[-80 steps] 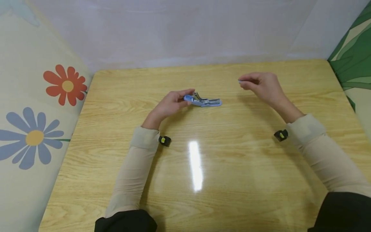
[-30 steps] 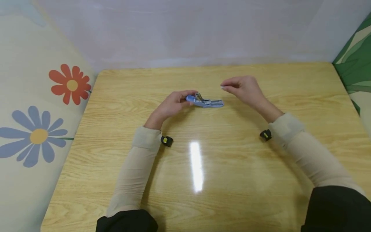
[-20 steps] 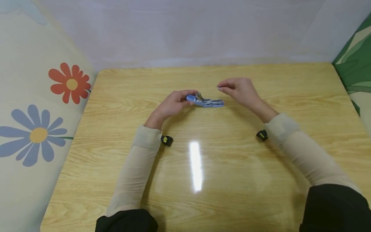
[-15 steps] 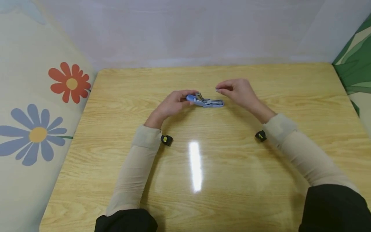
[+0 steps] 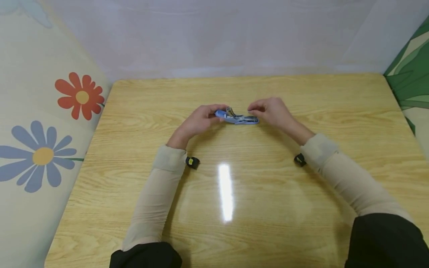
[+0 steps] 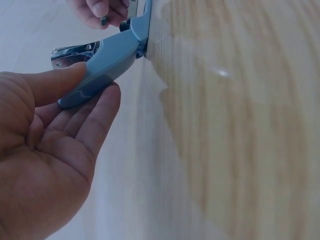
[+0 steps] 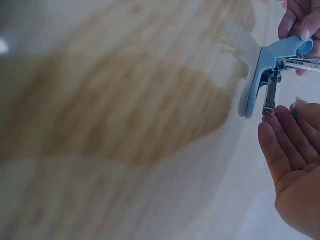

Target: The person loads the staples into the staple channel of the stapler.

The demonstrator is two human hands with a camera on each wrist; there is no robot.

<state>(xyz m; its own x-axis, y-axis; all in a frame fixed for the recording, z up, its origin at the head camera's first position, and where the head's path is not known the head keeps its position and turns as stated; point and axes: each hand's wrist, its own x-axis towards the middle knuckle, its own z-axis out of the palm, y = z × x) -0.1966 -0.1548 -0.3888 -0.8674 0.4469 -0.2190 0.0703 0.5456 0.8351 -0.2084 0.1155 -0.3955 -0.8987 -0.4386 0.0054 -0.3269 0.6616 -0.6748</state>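
A blue stapler (image 5: 246, 121) lies opened out on the table, its top cover swung back and its metal magazine (image 7: 270, 95) bared. My left hand (image 5: 197, 121) grips the raised cover end, thumb on one side and fingers on the other, as the left wrist view shows of the stapler (image 6: 112, 57). Just above the magazine's far end, my right hand (image 5: 275, 111) pinches a small piece, apparently a short staple strip (image 6: 104, 21). In the right wrist view the staple strip (image 7: 295, 111) shows between thumb and finger, beside the magazine. Its detail is too small to make out.
The wooden table (image 5: 261, 193) has a bright light reflection in front of the hands. A pale wall (image 5: 214, 37) stands behind it. Flower-painted (image 5: 43, 156) and leaf-painted (image 5: 412, 70) panels flank it. Black wrist cameras (image 5: 192, 162) hang under both wrists.
My right hand has come leftward and then down to the stapler's magazine, still pinching the small strip. My left hand and the stapler have stayed nearly where they were.
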